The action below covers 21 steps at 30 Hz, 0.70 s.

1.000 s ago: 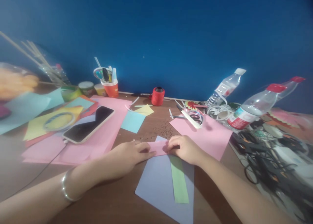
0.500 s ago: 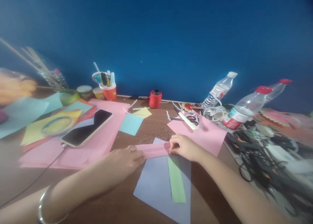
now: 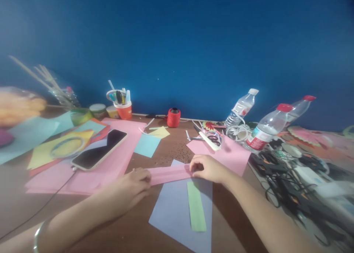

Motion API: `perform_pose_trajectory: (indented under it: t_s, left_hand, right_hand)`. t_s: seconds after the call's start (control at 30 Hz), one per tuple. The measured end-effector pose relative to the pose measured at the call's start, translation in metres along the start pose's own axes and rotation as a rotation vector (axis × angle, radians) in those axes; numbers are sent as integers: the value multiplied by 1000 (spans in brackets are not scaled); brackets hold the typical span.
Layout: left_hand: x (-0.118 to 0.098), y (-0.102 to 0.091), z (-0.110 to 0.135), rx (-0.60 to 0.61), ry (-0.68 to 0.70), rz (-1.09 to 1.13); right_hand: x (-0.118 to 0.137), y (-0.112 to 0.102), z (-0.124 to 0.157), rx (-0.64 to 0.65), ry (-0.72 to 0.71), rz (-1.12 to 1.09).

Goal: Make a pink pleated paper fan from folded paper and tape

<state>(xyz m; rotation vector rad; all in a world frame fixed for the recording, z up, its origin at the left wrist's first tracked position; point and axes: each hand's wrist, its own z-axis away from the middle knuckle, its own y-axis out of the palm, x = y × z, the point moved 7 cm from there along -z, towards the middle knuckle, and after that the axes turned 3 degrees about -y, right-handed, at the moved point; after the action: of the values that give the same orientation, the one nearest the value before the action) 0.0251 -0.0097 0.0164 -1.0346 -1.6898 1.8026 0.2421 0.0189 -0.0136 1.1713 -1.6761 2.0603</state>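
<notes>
A folded pink paper strip (image 3: 169, 173) lies across the wooden table (image 3: 132, 231) between my hands. My left hand (image 3: 132, 188) presses its left end with the fingers bent down on it. My right hand (image 3: 208, 168) pinches the right end. Under the strip lies a lavender sheet (image 3: 174, 212) with a green paper strip (image 3: 195, 205) on top of it.
A phone (image 3: 99, 149) lies on pink and coloured sheets at left. A cup of pens (image 3: 123, 105), a red thread spool (image 3: 173, 117), scissors (image 3: 214, 138), a pink sheet (image 3: 229, 151), two plastic bottles (image 3: 265, 129) and tangled cables (image 3: 293, 183) fill the back and right.
My left hand has slid leftward along the pink strip, so more of the strip shows between my hands. My right hand has stayed on the right end.
</notes>
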Motion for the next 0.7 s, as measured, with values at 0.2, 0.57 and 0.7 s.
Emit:
perform_pose_trajectory:
  t_s: [0.2,0.57,0.7]
  left_hand:
    - [11,13,0,92,-75,-140]
    - [-12,10,-22,58,-101,-372]
    - [-27,6,-36,16,15,-125]
  right_hand:
    - [24,10,3,-21,-202,103]
    - [28,7,5,-19,-173,138]
    - [26,8,4,-12,-157,131]
